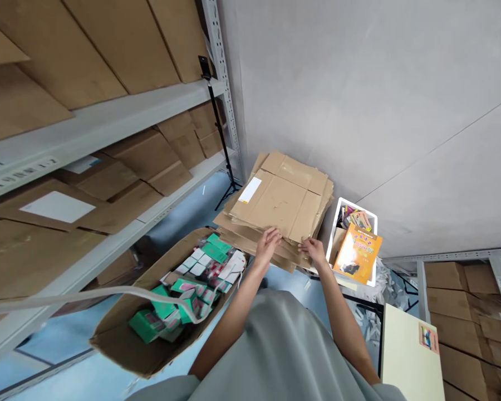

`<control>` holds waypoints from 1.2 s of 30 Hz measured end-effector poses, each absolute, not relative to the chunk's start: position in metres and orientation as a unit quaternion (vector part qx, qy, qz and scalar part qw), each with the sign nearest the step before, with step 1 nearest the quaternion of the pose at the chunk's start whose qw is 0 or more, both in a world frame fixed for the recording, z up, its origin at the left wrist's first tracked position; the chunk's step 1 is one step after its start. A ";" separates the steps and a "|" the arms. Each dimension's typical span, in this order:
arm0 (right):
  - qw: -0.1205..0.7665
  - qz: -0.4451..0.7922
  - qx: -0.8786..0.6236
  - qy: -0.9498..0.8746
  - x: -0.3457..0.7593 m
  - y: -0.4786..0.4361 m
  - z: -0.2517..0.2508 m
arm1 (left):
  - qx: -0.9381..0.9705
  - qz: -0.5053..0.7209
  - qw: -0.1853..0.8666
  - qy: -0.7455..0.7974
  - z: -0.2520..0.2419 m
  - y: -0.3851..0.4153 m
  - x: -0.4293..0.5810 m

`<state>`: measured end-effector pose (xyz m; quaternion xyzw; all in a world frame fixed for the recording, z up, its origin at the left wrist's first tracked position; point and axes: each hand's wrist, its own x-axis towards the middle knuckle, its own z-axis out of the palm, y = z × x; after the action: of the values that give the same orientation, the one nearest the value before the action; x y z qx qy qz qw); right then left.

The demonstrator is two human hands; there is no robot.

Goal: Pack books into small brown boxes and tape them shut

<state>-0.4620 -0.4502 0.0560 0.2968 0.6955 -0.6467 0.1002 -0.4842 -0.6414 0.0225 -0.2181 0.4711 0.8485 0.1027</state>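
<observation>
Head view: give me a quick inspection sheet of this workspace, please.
Surface: blue floor, partly covered.
Job's things: stack of flattened cardboard by the wall.
Clutter: open carton of small green and white boxes; white bin with an orange book.
Grippers: left hand and right hand touch the stack's near edge; grip unclear.
Cables: nothing seen; a pale strap crosses the carton.
Surroundings: shelving with cardboard boxes, a black tripod, grey wall.
</observation>
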 end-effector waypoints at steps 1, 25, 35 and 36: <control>0.094 -0.651 0.295 0.693 -0.461 -0.452 0.059 | -0.227 0.846 0.108 0.470 0.022 -0.643 -0.485; -0.237 -0.589 0.392 0.666 -0.233 -0.377 0.157 | -0.017 0.848 0.311 0.430 0.145 -0.509 -0.460; -0.509 -0.224 0.624 0.548 0.051 -0.249 0.173 | 0.111 0.719 0.480 0.491 0.163 -0.344 -0.303; -0.509 -0.228 0.630 0.540 0.073 -0.239 0.170 | 0.128 0.700 0.500 0.493 0.164 -0.327 -0.283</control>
<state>0.0734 -0.2388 0.1695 0.6299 0.5403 -0.2283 -0.5092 -0.2833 -0.3270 0.1642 0.1282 0.4926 0.7005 0.5002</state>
